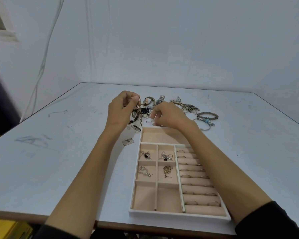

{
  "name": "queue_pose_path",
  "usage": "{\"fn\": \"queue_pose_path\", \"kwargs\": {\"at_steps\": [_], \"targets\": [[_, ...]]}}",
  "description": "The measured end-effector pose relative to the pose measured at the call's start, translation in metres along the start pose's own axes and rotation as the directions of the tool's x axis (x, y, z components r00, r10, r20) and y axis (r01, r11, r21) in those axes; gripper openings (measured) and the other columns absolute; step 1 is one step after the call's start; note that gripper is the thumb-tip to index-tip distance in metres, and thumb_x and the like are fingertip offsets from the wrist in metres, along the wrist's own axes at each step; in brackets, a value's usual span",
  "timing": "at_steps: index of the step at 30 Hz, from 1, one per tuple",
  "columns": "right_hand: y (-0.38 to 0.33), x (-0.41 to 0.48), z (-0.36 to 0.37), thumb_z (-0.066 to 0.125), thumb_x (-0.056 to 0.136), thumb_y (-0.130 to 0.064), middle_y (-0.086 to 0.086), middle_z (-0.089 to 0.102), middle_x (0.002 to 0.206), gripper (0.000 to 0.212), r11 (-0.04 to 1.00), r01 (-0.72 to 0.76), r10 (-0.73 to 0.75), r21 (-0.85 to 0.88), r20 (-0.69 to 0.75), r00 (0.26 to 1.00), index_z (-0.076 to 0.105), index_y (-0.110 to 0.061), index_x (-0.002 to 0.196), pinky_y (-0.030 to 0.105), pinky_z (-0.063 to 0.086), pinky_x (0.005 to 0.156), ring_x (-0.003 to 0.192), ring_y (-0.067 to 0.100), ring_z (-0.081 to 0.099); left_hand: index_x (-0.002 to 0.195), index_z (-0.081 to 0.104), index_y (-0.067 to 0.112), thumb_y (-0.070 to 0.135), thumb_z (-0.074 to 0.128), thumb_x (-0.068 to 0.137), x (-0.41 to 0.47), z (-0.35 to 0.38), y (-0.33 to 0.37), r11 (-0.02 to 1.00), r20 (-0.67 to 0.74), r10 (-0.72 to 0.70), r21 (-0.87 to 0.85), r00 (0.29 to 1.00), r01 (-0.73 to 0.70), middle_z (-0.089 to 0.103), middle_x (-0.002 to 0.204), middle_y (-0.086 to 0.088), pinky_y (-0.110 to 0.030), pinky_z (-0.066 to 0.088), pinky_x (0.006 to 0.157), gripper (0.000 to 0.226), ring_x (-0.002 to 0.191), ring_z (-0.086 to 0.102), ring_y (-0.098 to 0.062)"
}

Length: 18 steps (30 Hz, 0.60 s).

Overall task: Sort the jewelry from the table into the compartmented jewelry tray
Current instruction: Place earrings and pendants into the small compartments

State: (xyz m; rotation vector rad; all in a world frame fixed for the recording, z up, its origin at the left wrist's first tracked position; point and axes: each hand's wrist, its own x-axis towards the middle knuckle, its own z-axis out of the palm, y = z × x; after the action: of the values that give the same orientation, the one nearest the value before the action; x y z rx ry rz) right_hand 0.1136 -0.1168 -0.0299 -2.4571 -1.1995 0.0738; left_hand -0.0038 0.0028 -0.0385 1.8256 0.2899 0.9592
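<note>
A: Hands?
B: Left hand (122,110) was up off the table (50,152), fingertips pinched on the top of a gold link chain (139,112). Right hand (169,116) hovered just past the tray's far edge, fingers curled down over the jewelry pile (160,101). Couldn't tell if it had hold of anything.
A: Chain orientation?
B: Long axis near vertical. Top end was at the left fingertips, free end pointing down into the left side of the pile, toward the table's far edge. Lower links hung against a dark beaded piece (134,120); couldn't see whether they were snagged.
A: Tray?
B: Jewelry tray (178,217) sat at the table's near edge, right of centre, long side running away from the person. Rings (191,202) were in the right-hand rolls and four small left compartments were filled. The wide far compartment (162,137) and the two near ones were bare.
A: Risks?
B: My read: lifting with the tail caught would drag the pile and could scatter small bits. A swinging tail could drop into a filled compartment. The right forearm passed over the ring rolls, so a low sweep could knock rings out.
A: Fix?
B: Free the tail first, then lay it in lengthwise.
</note>
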Motion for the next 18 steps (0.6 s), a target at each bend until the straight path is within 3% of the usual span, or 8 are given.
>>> {"fn": "queue_pose_path", "kwargs": {"at_steps": [11, 14, 18], "targets": [[-0.002, -0.006, -0.001, 0.064, 0.079, -0.006, -0.007, 0.060, 0.081, 0.020, 0.998, 0.048, -0.052, -0.051, -0.080, 0.995, 0.068, -0.019, 0.093, 0.030, 0.047, 0.074, 0.084, 0.013, 0.053, 0.087, 0.063, 0.023, 0.018, 0.056, 0.095, -0.001, -0.001, 0.002, 1.000, 0.006, -0.014, -0.019, 1.000, 0.014, 0.067, 0.083, 0.001, -0.037, 0.051, 0.088, 0.011, 0.082, 0.061, -0.014], [-0.001, -0.006, -0.001, 0.062, 0.078, 0.000, -0.009, 0.053, 0.072, 0.019, 0.998, 0.057, -0.060, -0.031, -0.073, 0.996, 0.069, -0.015, 0.087, 0.031, 0.050, 0.074, 0.076, 0.015, 0.054, 0.089, 0.063, 0.023, 0.019, 0.056, 0.096, -0.001, -0.002, 0.004, 1.000, 0.014, 0.000, -0.017, 1.000, 0.001, 0.067, 0.083, 0.001, -0.028, 0.050, 0.079, 0.010, 0.081, 0.061, -0.014], [-0.001, -0.009, -0.011, 0.062, 0.076, 0.001, -0.005, 0.059, 0.070, 0.020, 0.996, 0.072, -0.066, 0.054, -0.115, 0.991, 0.071, -0.013, 0.086, 0.035, 0.055, 0.076, 0.072, 0.020, 0.062, 0.092, 0.062, 0.020, 0.020, 0.056, 0.096, -0.003, -0.004, 0.011, 0.998, -0.012, 0.031, -0.061, 0.999, -0.032, 0.066, 0.082, 0.004, -0.014, 0.044, 0.068, 0.007, 0.079, 0.061, -0.011]]}}
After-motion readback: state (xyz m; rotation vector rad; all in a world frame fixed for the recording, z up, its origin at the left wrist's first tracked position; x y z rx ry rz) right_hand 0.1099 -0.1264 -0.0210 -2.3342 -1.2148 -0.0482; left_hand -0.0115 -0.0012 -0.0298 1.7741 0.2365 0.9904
